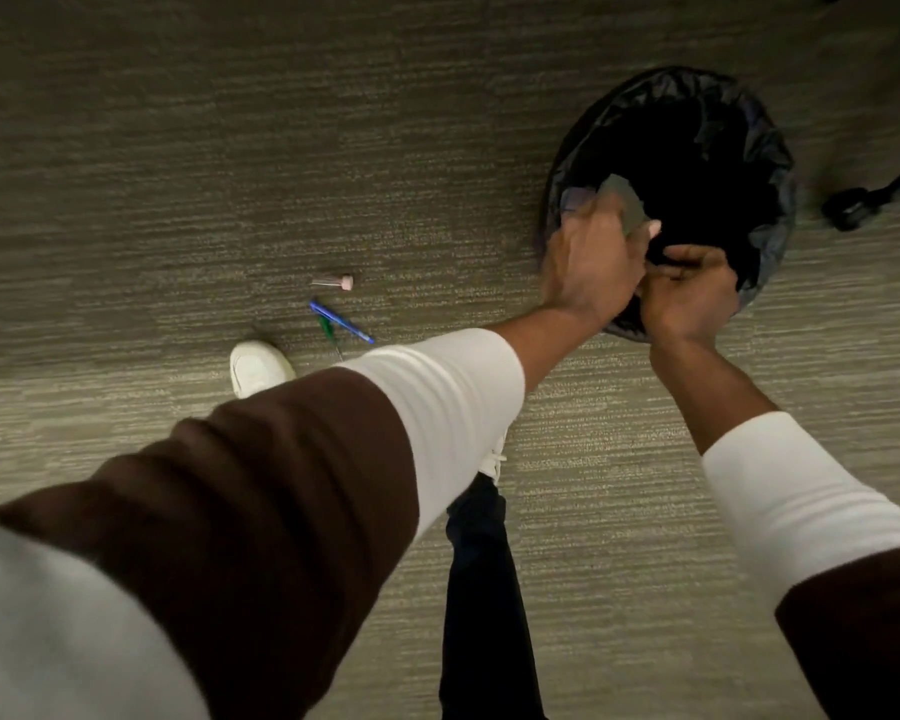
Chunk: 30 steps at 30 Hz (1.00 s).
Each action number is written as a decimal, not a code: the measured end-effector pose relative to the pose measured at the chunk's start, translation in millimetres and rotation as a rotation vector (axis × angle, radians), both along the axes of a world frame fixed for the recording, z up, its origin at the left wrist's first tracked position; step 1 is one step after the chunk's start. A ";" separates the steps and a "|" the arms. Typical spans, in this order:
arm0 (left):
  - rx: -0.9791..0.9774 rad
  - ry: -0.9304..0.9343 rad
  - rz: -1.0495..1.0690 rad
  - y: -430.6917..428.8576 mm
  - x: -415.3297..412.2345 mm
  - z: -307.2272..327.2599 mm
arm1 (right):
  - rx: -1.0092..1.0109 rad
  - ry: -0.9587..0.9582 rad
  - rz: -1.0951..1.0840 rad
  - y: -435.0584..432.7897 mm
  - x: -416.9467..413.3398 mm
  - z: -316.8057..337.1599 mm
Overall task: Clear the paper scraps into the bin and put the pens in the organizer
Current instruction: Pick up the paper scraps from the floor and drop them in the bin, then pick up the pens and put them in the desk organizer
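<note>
A round bin [765, 148] with a black liner stands on the carpet at the upper right. Both hands are over its near rim. My left hand [588, 267] grips a grey paper scrap [625, 197] above the bin's opening. Touching it on the right, my right hand [689, 293] is curled shut; whether it holds anything is hidden. On the carpet to the left lie a blue pen [340, 322], a green pen [328, 330] crossing it, and a short pink-capped pen [333, 282]. No organizer is in view.
My white shoe [258, 367] stands just left of the pens, and a dark trouser leg [481, 589] shows below. A black chair caster and leg [853, 207] sit right of the bin. Grey striped carpet [230, 148] covers the floor.
</note>
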State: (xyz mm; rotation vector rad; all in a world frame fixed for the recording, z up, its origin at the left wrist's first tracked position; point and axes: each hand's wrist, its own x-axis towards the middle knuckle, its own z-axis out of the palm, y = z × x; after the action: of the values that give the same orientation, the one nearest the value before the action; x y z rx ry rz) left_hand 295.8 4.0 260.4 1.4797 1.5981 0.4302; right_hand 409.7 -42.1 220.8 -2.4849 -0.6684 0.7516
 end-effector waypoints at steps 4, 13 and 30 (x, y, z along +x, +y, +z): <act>-0.028 0.074 -0.003 -20.5 -19.1 -7.1 | -0.026 0.126 0.081 -22.8 -13.8 -6.0; -0.209 0.231 -0.004 -62.3 -148.4 -51.5 | -0.098 0.246 0.474 -64.7 -132.2 -18.0; -0.738 0.561 0.162 -77.7 -369.9 -232.6 | -0.349 0.181 0.831 -2.5 -282.0 -173.3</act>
State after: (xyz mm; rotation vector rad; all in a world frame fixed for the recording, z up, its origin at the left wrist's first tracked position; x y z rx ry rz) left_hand -74.0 -73.8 27.8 0.9288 2.0119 -0.5039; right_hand 127.8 -44.7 47.6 -2.3344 -1.6506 1.4652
